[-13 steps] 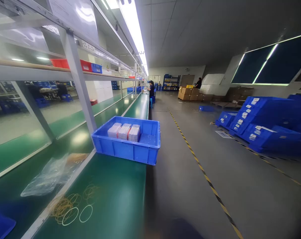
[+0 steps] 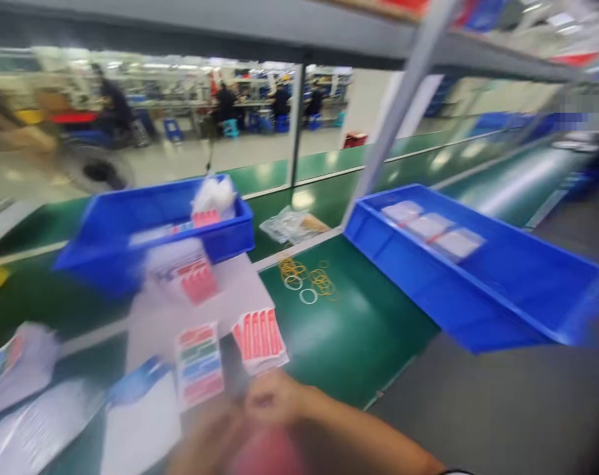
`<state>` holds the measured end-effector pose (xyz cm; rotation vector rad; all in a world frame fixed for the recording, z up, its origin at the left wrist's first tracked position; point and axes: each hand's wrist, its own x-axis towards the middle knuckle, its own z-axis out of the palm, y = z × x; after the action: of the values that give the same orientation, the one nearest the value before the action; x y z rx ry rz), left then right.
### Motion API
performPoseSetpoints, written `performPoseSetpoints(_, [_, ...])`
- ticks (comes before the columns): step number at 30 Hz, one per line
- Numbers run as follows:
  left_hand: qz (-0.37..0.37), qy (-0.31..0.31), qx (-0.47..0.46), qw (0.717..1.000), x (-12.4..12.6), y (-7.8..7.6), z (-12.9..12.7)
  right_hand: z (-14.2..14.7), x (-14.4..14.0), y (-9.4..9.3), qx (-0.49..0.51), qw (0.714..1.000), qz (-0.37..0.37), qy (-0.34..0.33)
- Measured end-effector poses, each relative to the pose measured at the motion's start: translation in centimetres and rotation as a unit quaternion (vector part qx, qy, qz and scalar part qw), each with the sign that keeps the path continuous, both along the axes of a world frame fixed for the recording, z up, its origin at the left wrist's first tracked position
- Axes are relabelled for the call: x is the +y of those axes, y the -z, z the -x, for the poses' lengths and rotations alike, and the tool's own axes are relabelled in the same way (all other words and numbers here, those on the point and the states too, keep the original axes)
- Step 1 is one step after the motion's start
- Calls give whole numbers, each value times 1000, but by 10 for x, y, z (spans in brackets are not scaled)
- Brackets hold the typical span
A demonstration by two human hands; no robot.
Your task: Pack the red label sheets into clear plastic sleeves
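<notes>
My right hand [image 2: 274, 396] is at the bottom middle with its fingers curled in; what they hold is hidden by blur. My left hand [image 2: 205, 432] is beside it, smeared by motion. A blurred red shape [image 2: 267, 452] shows below and between the hands. Just beyond my right hand are white cards with red printed strips [image 2: 260, 336], fanned at the top. Left of them lies a sheet with red, green and blue bands [image 2: 200, 363]. Another bundle of red-printed cards [image 2: 198, 280] sits farther back on white paper [image 2: 240, 280].
A blue bin [image 2: 398, 264] with several white card stacks [image 2: 431, 225] juts over the bench edge at right. Another blue bin [image 2: 205, 244] stands back left. Rubber bands [image 2: 322, 282], white rings [image 2: 308, 296] and a clear bag [image 2: 284, 224] lie between. Metal posts [image 2: 398, 99] hold a shelf above.
The view has swung left and down from the aisle to the bench. Both hands, the printed cards and the left blue bin have come into view.
</notes>
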<state>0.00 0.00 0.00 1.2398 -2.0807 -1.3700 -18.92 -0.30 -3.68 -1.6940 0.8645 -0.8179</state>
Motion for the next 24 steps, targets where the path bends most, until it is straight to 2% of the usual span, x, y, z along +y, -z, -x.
performPoseSetpoints(2, [-30, -26, -15, 999, 4, 2, -3, 0, 2, 5, -10, 999, 30, 7])
performPoseSetpoints(4, [-57, -9, -18, 998, 3, 1, -3, 2, 5, 5, -12, 1000, 21, -5])
performPoseSetpoints(13, [-177, -42, 93, 979, -8, 4, -18, 9, 0, 0, 9, 999, -39, 25])
performPoseSetpoints(21, [-193, -15, 117, 974, -9, 5, -21, 10, 3, -1, 1, 999, -34, 24])
performPoseSetpoints(24, [-178, -11, 121, 976, -7, 5, -19, 8, 3, -2, 3, 999, -30, 12])
